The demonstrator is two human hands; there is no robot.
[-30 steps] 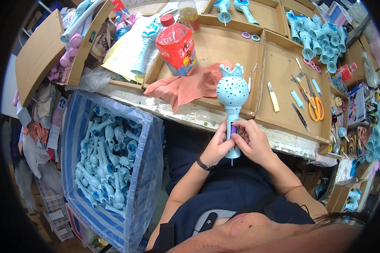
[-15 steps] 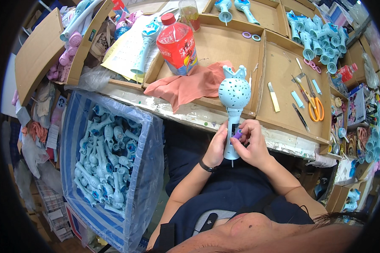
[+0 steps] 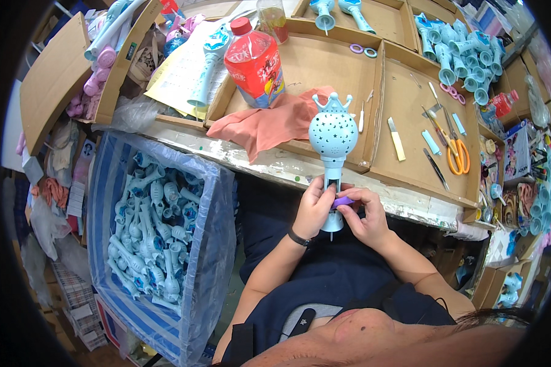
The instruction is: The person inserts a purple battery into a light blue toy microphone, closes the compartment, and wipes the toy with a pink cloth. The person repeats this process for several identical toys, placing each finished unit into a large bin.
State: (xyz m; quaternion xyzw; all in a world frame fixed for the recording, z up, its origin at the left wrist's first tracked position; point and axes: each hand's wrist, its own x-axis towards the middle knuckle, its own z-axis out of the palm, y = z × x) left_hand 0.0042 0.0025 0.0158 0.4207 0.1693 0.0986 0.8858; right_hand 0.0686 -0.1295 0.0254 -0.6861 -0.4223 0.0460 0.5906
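A light blue toy wand [image 3: 333, 136] stands upright before me, with a crown on its globe and star-shaped holes all over it. My left hand [image 3: 311, 213] is closed around its handle, where a dark slot shows. The fingers of my right hand [image 3: 368, 221] pinch a small purple piece [image 3: 341, 202] against the handle, below the slot. Its exact shape is partly hidden by my fingers. Just behind the wand, a salmon-coloured cloth [image 3: 266, 125] hangs over the front edge of a cardboard tray [image 3: 315, 58].
A blue-striped bin [image 3: 208, 244] full of light blue wand parts stands at my left. On the bench are a red-labelled bottle [image 3: 254, 64], orange-handled scissors [image 3: 458, 156], tweezers [image 3: 436, 169] and a yellow-handled cutter [image 3: 397, 140]. More wand handles [image 3: 465, 55] are heaped at the far right.
The wand has turned upright, its crown now standing clear, and shifted slightly left. My right hand has brought the purple piece across the handle's front.
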